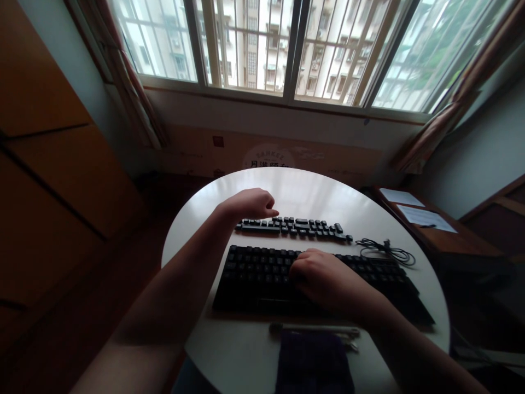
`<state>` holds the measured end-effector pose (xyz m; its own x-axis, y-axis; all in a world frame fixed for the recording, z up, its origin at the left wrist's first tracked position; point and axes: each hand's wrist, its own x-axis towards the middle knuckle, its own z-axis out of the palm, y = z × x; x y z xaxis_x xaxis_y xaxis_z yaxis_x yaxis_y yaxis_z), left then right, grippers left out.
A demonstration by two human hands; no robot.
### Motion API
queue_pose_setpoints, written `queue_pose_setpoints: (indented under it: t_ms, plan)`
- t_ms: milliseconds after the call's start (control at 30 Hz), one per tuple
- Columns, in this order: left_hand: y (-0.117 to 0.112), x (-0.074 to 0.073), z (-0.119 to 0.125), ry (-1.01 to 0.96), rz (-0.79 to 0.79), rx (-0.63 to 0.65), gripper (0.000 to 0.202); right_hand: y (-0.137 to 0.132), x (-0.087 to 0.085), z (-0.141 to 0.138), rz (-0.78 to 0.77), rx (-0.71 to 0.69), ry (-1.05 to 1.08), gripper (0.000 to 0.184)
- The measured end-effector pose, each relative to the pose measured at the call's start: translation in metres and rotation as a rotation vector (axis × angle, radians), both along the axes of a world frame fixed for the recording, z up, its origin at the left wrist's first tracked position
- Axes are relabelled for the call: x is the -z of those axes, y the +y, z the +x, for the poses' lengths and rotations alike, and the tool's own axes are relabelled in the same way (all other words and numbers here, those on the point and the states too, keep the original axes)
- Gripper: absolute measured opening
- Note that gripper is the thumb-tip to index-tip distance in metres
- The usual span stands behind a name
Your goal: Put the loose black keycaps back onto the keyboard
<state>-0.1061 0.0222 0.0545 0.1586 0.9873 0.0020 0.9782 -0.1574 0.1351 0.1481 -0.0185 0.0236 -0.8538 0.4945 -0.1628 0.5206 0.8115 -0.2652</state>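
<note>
A black keyboard lies on the round white table. Beyond it, loose black keycaps are lined up in rows. My left hand hovers over the left end of those rows, fingers curled in a pinch; what it holds, if anything, I cannot make out. My right hand rests on the middle of the keyboard with its fingers bent down onto the keys; whether it grips anything is hidden.
A coiled black cable lies right of the keycaps. A thin metal tool and a dark purple cloth sit at the near edge. Papers lie on a low wooden stand at right. A window fills the far wall.
</note>
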Motion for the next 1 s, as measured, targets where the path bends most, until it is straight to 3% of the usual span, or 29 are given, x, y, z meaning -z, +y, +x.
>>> queue_pose_setpoints:
  t_ms: [433, 600, 733, 1000]
  plan:
    - [0.002, 0.003, 0.0, 0.003, 0.019, -0.027, 0.037, -0.007, -0.004, -0.006, 0.096, 0.118, -0.067, 0.01]
    - [0.005, 0.006, -0.002, 0.045, 0.116, -0.07, 0.046, -0.005, -0.009, 0.0, 0.107, 0.066, -0.11, 0.017]
    - [0.014, 0.019, -0.008, 0.062, 0.184, -0.134, 0.038, -0.008, -0.013, 0.003, 0.117, 0.023, -0.203, 0.025]
    - [0.035, 0.054, -0.012, 0.043, 0.122, -0.137, 0.03, -0.008, -0.006, 0.011, 0.094, 0.002, -0.135, 0.024]
